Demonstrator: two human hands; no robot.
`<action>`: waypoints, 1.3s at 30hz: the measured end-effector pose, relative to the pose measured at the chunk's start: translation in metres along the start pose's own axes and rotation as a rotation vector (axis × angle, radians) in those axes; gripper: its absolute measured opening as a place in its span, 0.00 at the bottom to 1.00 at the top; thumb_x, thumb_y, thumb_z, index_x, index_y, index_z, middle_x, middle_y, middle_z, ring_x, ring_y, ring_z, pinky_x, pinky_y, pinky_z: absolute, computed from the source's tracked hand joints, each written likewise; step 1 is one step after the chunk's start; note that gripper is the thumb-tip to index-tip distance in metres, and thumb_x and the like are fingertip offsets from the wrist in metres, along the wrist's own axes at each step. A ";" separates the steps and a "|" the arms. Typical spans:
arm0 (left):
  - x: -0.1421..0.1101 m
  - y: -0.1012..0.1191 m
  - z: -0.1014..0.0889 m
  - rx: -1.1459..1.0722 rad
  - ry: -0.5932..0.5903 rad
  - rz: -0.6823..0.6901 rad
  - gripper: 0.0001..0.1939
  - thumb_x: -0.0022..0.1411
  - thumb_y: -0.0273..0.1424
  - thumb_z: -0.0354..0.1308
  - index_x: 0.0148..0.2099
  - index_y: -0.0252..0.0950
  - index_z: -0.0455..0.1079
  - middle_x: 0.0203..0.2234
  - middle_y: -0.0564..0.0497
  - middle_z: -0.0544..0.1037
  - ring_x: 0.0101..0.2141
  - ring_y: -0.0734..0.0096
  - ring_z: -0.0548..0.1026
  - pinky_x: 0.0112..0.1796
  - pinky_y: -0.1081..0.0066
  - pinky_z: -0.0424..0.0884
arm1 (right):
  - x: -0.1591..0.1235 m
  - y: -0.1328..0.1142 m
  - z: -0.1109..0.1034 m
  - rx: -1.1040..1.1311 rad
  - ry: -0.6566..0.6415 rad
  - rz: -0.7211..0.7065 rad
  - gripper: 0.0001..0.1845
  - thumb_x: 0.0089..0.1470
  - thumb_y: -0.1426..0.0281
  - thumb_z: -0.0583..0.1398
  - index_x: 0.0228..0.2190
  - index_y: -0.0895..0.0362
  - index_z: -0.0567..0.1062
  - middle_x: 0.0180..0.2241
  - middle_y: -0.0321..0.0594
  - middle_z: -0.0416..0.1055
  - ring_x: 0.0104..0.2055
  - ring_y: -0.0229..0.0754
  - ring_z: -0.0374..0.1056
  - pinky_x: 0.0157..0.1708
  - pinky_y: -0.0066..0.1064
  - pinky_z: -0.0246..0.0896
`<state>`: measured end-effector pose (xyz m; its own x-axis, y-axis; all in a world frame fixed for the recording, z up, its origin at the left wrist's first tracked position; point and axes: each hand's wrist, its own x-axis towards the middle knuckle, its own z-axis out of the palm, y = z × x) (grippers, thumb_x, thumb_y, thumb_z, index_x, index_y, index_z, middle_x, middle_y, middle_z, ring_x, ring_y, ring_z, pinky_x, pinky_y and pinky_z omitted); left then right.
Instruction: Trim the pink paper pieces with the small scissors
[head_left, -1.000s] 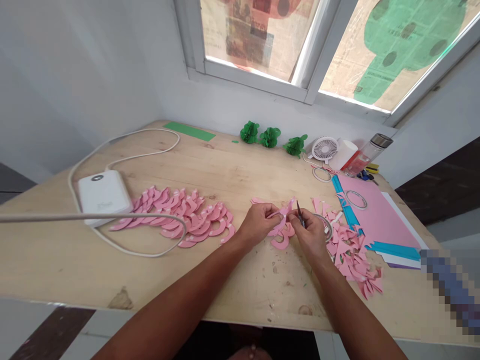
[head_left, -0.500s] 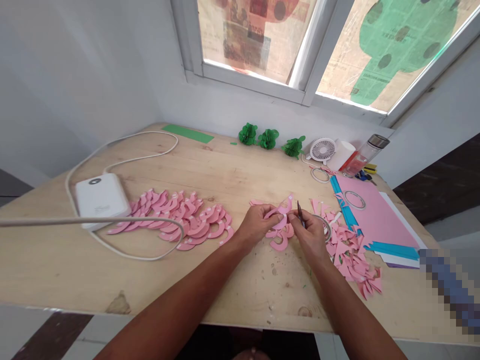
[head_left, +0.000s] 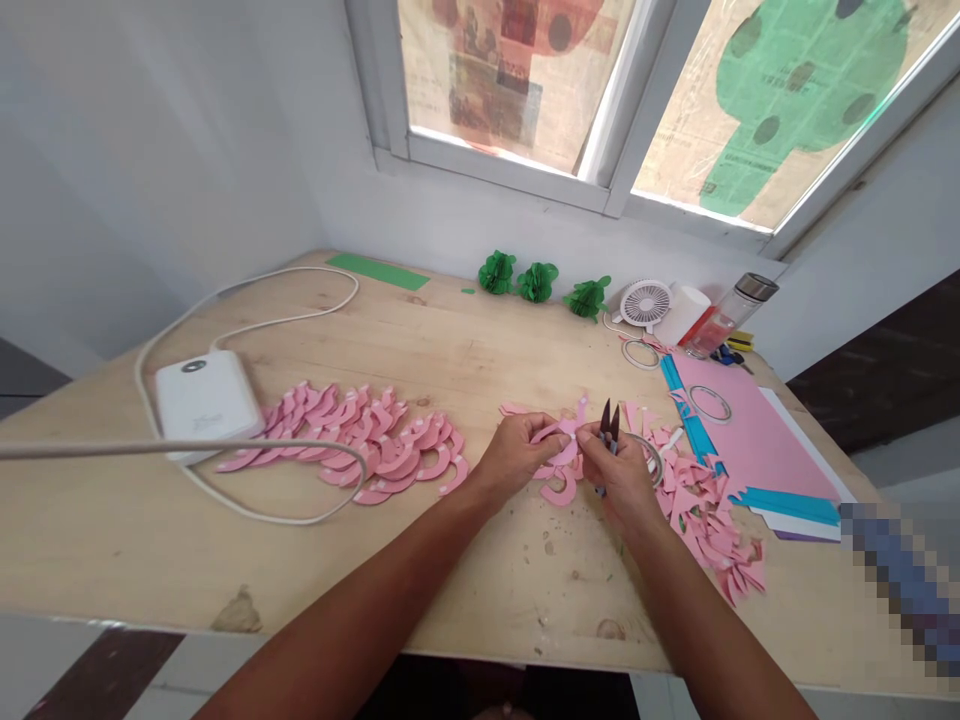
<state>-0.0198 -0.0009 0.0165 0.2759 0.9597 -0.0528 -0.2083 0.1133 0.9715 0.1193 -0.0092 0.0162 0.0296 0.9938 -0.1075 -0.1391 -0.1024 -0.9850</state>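
Between thumb and fingers, my left hand (head_left: 514, 452) pinches a curved pink paper cutout (head_left: 568, 426). My right hand (head_left: 621, 475) is closed around small scissors (head_left: 609, 425), whose dark blades point up and stand slightly apart. Its thumb and fingertip also meet the cutout's right edge. More curved pink cutouts (head_left: 559, 491) lie on the table just below the fingers. To the left, many similar pink cutouts (head_left: 390, 450) are spread in overlapping rows. Right of my right hand is a heap of pink paper scraps (head_left: 701, 505), with a tape roll (head_left: 651, 462) partly hidden behind the hand.
A white power bank (head_left: 206, 400) with a looping cable (head_left: 300, 519) sits at left. Three green paper decorations (head_left: 537, 283), a small fan (head_left: 646, 303) and a glass bottle (head_left: 724, 322) stand along the back. Pink sheets (head_left: 765, 440) and blue strips (head_left: 787, 502) lie at right.
The scissors have turned in my right hand, and their blades now show spread apart. The pink cutout has tilted between my fingers. Both hands stay in nearly the same place.
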 end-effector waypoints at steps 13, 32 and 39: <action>0.000 0.001 -0.001 0.024 0.002 0.030 0.12 0.46 0.36 0.60 0.27 0.31 0.68 0.19 0.55 0.67 0.20 0.79 0.62 0.21 0.77 0.59 | 0.000 -0.002 0.000 0.116 -0.073 0.062 0.16 0.37 0.63 0.67 0.22 0.58 0.67 0.13 0.24 0.51 0.13 0.25 0.41 0.12 0.23 0.32; -0.001 0.001 -0.002 0.127 -0.011 0.041 0.11 0.47 0.36 0.58 0.28 0.31 0.69 0.20 0.54 0.68 0.21 0.77 0.63 0.22 0.77 0.59 | 0.000 -0.002 0.001 -0.179 0.045 -0.062 0.15 0.38 0.61 0.64 0.20 0.58 0.67 0.13 0.26 0.52 0.15 0.28 0.45 0.15 0.24 0.39; 0.003 -0.009 -0.003 0.110 0.023 0.057 0.10 0.48 0.34 0.58 0.26 0.30 0.68 0.18 0.55 0.67 0.20 0.79 0.62 0.21 0.77 0.56 | 0.000 0.001 0.001 -0.215 0.047 -0.083 0.14 0.41 0.60 0.61 0.22 0.58 0.68 0.15 0.27 0.53 0.16 0.29 0.46 0.16 0.24 0.40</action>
<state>-0.0196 0.0013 0.0074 0.2447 0.9696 -0.0010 -0.1182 0.0308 0.9925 0.1181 -0.0095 0.0154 0.0792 0.9965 -0.0257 0.0799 -0.0321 -0.9963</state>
